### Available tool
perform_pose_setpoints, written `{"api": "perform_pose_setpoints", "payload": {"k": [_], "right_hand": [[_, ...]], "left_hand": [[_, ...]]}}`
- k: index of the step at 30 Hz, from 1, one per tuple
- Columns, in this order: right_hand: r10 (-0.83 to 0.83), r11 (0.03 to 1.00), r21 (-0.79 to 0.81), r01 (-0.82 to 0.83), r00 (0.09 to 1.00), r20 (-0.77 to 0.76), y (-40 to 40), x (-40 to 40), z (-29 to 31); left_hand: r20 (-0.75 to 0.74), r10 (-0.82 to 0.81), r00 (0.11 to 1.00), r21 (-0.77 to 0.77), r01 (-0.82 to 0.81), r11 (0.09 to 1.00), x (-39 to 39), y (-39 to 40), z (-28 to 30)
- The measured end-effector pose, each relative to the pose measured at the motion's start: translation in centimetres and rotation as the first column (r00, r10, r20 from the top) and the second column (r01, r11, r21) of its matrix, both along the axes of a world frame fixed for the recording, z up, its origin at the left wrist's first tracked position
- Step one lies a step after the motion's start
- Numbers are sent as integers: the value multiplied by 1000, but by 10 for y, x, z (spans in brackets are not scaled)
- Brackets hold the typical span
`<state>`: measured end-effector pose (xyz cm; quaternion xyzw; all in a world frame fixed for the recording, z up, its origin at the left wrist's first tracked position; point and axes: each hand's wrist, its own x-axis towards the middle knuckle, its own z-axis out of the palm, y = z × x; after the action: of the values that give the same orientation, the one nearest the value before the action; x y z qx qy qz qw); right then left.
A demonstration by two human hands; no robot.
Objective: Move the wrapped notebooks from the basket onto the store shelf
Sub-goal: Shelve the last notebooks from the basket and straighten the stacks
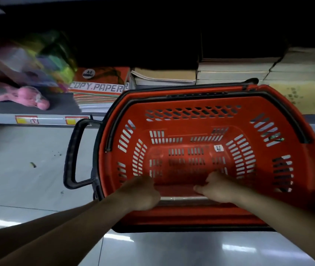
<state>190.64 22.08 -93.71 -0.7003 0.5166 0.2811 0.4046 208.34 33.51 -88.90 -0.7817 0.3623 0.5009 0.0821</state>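
Both hands' fingers (pixel 201 188) around wrapped notebook (pixel 177 190)

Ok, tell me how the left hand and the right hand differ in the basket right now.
The left hand shows its back, fingers curled down out of sight; the right hand shows fingertips pointing left. The left hand sits nearer the basket's side handle; the right hand sits toward the middle. Both grip a red, plastic-wrapped pack low by the basket's near wall.

Red slotted basket (pixel 206 116) on floor before shelf (pixel 37 117); red wrapped notebook (pixel 177 191) flat at near wall.
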Motion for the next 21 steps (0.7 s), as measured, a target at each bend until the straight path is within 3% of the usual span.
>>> {"api": "perform_pose_setpoints", "payload": {"k": [3,13,17,21], "right_hand": [[0,1000,1,0,1000,11,2,1,-4],[-101,986,-129,106,994,48,5,3,11],[-358,923,-77,377,914,189,-2,5,30],[-634,753,146,642,648,422,3,6,62]], "left_hand": [[-1,28,1000,10,-28,1000,-2,2,-2],[-67,447,892,-210,-451,868,-5,1,1],[-193,667,720,-276,-692,667,-3,-2,7],[-420,766,486,-347,-866,360,2,5,25]]}}
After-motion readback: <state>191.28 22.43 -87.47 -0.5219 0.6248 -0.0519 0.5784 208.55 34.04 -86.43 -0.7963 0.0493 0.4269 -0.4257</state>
